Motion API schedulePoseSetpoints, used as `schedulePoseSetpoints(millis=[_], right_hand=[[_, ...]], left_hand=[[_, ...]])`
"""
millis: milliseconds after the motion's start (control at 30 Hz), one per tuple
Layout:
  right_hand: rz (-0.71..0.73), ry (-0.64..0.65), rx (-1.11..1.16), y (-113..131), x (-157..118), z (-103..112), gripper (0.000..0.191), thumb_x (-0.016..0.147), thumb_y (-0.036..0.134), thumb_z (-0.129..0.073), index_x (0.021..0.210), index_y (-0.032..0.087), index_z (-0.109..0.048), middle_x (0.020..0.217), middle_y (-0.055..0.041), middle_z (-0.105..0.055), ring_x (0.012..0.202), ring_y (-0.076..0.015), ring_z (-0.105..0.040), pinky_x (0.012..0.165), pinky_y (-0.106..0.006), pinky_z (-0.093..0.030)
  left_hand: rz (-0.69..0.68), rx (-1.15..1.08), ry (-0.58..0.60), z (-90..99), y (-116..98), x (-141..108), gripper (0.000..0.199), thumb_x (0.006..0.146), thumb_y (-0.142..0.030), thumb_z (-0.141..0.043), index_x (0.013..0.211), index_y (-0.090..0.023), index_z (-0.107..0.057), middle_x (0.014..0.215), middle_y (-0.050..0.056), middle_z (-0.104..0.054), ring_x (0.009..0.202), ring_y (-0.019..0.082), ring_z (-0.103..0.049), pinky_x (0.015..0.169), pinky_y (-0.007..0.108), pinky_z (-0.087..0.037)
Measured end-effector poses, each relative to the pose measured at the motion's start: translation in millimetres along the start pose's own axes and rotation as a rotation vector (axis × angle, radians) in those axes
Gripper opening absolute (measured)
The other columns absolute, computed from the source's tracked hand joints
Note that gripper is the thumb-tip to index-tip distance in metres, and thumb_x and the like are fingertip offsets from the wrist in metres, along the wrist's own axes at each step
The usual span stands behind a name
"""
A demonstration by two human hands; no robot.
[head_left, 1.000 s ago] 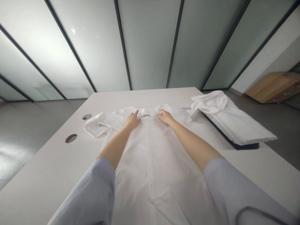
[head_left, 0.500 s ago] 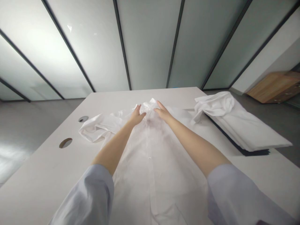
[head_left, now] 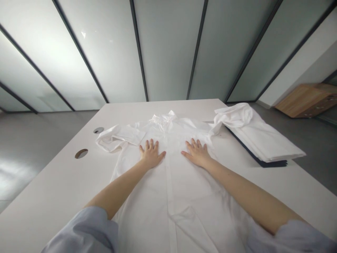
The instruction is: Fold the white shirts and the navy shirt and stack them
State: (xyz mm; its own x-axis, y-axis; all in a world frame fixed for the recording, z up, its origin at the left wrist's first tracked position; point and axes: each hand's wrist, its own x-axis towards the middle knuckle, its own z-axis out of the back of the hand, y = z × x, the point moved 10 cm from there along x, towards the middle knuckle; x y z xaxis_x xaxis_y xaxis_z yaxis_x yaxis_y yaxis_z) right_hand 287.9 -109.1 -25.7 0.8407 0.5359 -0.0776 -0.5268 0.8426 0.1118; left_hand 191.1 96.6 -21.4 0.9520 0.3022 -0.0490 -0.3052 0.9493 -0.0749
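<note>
A white shirt point(head_left: 155, 189) lies spread front side up, its collar at the far end and its button strip running down the middle toward me. My left hand point(head_left: 151, 154) rests flat on the upper chest, left of the strip, fingers spread. On the other side of the strip my right hand point(head_left: 197, 153) lies palm down with its fingers apart. Neither hand grips the cloth. The left sleeve is bunched out to the left, and a crease crosses the lower front near the strip.
The shirt lies on a white table point(head_left: 58, 196) with two round holes near its left edge. At the right, folded white cloth point(head_left: 265, 137) sits on a dark folded item point(head_left: 275, 163). A wooden cabinet point(head_left: 302, 100) stands beyond, and frosted glass panels point(head_left: 168, 49) rise behind.
Both hands have come back from the collar toward me and moved apart. They now lie flat on the shirt's chest, where before they were at the collar.
</note>
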Motion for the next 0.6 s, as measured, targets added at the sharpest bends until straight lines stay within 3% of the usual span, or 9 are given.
schedulePoseSetpoints(millis=[200, 300, 433, 600], right_hand=[[-0.003, -0.036, 0.007, -3, 45, 11, 0.07, 0.093, 0.065, -0.031, 0.151, 0.025, -0.033, 0.159, -0.0134, -0.021, 0.144, -0.0386, -0.018, 0.11, -0.063, -0.016], [-0.022, -0.092, 0.018, -4, 67, 20, 0.064, 0.094, 0.06, -0.033, 0.146, 0.023, -0.04, 0.156, -0.0136, -0.028, 0.141, -0.0371, -0.024, 0.109, -0.06, -0.02], [-0.007, -0.236, 0.017, 1, 72, 37, 0.047, 0.094, 0.046, -0.041, 0.125, 0.016, -0.059, 0.136, -0.0159, -0.053, 0.127, -0.0322, -0.043, 0.103, -0.046, -0.033], [-0.105, -0.356, -0.003, -5, 53, 51, 0.032, 0.091, 0.032, -0.046, 0.108, 0.016, -0.067, 0.116, -0.0169, -0.061, 0.111, -0.0302, -0.052, 0.094, -0.04, -0.037]], left_hand=[[-0.017, -0.008, -0.018, 10.4, 5, 47, 0.079, 0.089, -0.068, -0.03, 0.151, -0.018, -0.028, 0.16, 0.018, -0.017, 0.146, 0.04, -0.013, 0.11, 0.068, -0.014], [-0.029, -0.029, -0.115, 26.0, 6, 65, 0.069, 0.089, -0.062, -0.038, 0.142, -0.017, -0.043, 0.153, 0.017, -0.034, 0.142, 0.036, -0.026, 0.112, 0.056, -0.023], [-0.005, -0.038, -0.224, 40.0, 7, 64, 0.048, 0.09, -0.052, -0.043, 0.122, -0.019, -0.059, 0.131, 0.013, -0.056, 0.126, 0.028, -0.046, 0.103, 0.04, -0.038], [-0.013, -0.031, -0.141, 35.8, 4, 43, 0.045, 0.092, -0.046, -0.041, 0.127, -0.021, -0.055, 0.143, 0.011, -0.048, 0.132, 0.027, -0.042, 0.107, 0.041, -0.034]])
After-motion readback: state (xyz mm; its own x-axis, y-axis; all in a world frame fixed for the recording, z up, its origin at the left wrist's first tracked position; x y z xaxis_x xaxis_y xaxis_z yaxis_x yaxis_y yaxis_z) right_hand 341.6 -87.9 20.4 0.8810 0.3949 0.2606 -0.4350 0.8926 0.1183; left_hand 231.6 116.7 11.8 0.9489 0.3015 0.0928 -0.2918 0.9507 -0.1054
